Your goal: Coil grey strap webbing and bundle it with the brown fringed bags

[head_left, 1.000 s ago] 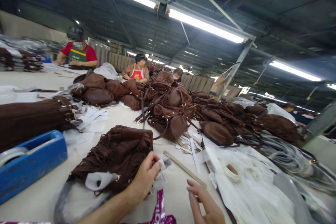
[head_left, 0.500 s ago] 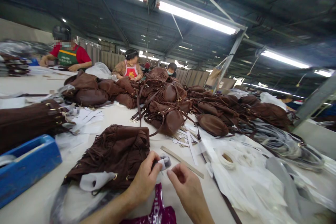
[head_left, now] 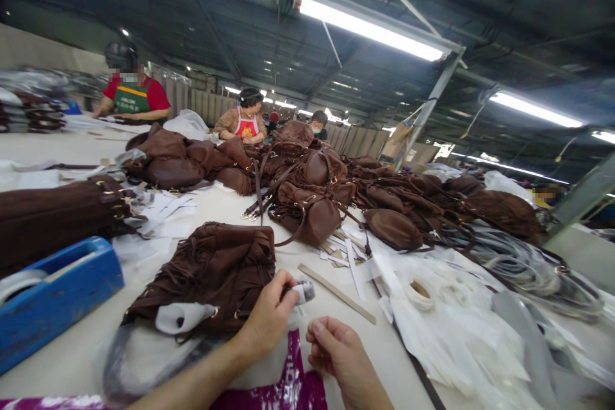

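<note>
My left hand [head_left: 270, 315] is closed, pinching a small wrapped piece [head_left: 304, 293], white and grey, between thumb and fingers. Just right of it and slightly lower, my right hand [head_left: 343, 353] has its fingertips pressed together; whatever they hold, if anything, is too small to make out. Under and beside my left forearm lies a dark brown fringed bag [head_left: 216, 275] with gold eyelets. White wrapping [head_left: 185, 318] sits at the bag's near edge, and a plastic-covered strap [head_left: 115, 359] loops out toward me. Below my hands is a purple printed plastic bag [head_left: 288, 381].
A blue tape dispenser [head_left: 62, 301] stands at the left, near another brown bag [head_left: 52, 214]. Brown bags [head_left: 312, 205] are heaped across the table. White sheeting [head_left: 456, 320] and a flat strip [head_left: 336, 293] lie right. Co-workers [head_left: 137, 96] sit across the table.
My right hand has drawn slightly down and away from the left, its fingers more curled. My left hand keeps its pinch. The whole view has shifted a little, showing more of the purple plastic.
</note>
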The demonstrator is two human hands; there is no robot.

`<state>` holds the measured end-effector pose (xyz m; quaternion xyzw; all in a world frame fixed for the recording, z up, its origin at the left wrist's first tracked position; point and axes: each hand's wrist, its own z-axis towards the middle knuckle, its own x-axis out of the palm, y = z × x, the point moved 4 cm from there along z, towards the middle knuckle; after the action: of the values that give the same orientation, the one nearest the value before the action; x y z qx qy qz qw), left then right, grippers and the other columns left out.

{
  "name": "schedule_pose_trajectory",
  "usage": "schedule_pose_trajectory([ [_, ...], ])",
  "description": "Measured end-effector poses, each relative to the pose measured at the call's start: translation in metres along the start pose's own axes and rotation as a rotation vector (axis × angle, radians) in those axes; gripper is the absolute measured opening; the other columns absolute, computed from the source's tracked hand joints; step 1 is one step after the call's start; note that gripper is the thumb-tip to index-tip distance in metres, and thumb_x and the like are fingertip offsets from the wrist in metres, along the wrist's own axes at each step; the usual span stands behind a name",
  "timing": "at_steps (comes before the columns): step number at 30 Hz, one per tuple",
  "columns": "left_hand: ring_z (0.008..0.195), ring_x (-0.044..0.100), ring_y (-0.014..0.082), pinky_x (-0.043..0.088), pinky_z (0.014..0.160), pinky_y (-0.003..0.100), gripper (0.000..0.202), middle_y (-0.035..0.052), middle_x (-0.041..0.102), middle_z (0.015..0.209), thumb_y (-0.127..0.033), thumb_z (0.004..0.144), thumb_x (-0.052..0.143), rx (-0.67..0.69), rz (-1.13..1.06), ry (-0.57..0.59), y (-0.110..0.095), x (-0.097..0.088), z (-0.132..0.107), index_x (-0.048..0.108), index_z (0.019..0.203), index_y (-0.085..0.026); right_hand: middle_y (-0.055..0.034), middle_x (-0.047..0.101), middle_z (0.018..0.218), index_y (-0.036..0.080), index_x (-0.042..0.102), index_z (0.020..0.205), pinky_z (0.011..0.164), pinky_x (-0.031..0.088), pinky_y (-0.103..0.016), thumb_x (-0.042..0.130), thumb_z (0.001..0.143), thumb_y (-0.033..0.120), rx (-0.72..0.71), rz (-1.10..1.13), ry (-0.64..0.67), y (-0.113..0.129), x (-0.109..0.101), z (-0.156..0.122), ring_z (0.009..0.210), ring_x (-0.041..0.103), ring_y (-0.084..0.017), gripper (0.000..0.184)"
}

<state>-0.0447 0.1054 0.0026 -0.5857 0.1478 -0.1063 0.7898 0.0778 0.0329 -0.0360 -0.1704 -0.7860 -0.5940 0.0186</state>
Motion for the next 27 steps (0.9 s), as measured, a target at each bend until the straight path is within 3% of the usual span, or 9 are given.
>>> schedule_pose_trajectory([
  [4,0.052,0.035,0.0098,0.029,0.05,0.021,0.015,-0.0065,0.039,0.06,-0.033,0.079,0.051,-0.159,-0.226,0.05,0.01,0.003,0.002,0.045,0.075,-0.02,0.0035,0.053,0.054,0.015,0.059,0.066,0.049,0.042,-0.021,0.08,0.052,0.061,0.03,-0.009,-0.01,-0.003,0.014,0.013,0.047,0.045,-0.007,0.052],
  [8,0.045,0.031,0.0074,0.023,0.043,0.019,0.022,-0.0081,0.041,0.057,-0.04,0.075,0.053,-0.252,-0.3,0.144,0.015,0.004,0.003,0.043,0.076,-0.02,0.0044,0.051,0.054,0.016,0.056,0.061,0.043,0.036,-0.02,0.077,0.052,0.064,-0.136,-0.122,-0.089,0.008,0.021,0.025,0.045,0.042,-0.008,0.053],
  [13,0.046,0.031,0.0081,0.023,0.044,0.02,0.02,-0.009,0.037,0.055,-0.038,0.08,0.05,-0.222,-0.165,0.189,0.01,0.001,0.001,0.043,0.076,-0.02,0.0073,0.041,0.048,0.015,0.062,0.068,0.043,0.035,-0.021,0.073,0.059,0.065,-0.212,-0.163,-0.079,0.01,0.016,0.028,0.044,0.037,-0.008,0.052],
  [18,0.049,0.037,0.0099,0.029,0.05,0.021,0.019,-0.0086,0.041,0.056,-0.036,0.086,0.046,-0.152,0.057,0.214,-0.004,0.0,-0.002,0.04,0.077,-0.021,0.0056,0.047,0.053,0.015,0.063,0.071,0.049,0.044,-0.024,0.072,0.061,0.062,-0.207,-0.185,-0.11,0.006,0.011,0.027,0.049,0.044,-0.01,0.048],
  [22,0.05,0.046,0.012,0.033,0.052,0.022,0.015,-0.0078,0.045,0.056,-0.033,0.087,0.042,-0.136,0.16,0.247,-0.012,0.001,-0.005,0.041,0.077,-0.021,0.0047,0.055,0.055,0.017,0.059,0.076,0.043,0.041,-0.022,0.072,0.063,0.051,-0.214,-0.177,-0.123,0.004,0.007,0.032,0.045,0.046,-0.01,0.039],
  [27,0.054,0.053,0.0126,0.036,0.055,0.022,0.014,-0.0062,0.049,0.062,-0.03,0.087,0.041,-0.131,0.175,0.268,-0.014,0.003,-0.008,0.042,0.078,-0.021,0.0022,0.062,0.058,0.018,0.055,0.072,0.037,0.033,-0.017,0.068,0.063,0.033,-0.313,-0.287,-0.237,0.006,-0.003,0.035,0.046,0.049,-0.01,0.022],
])
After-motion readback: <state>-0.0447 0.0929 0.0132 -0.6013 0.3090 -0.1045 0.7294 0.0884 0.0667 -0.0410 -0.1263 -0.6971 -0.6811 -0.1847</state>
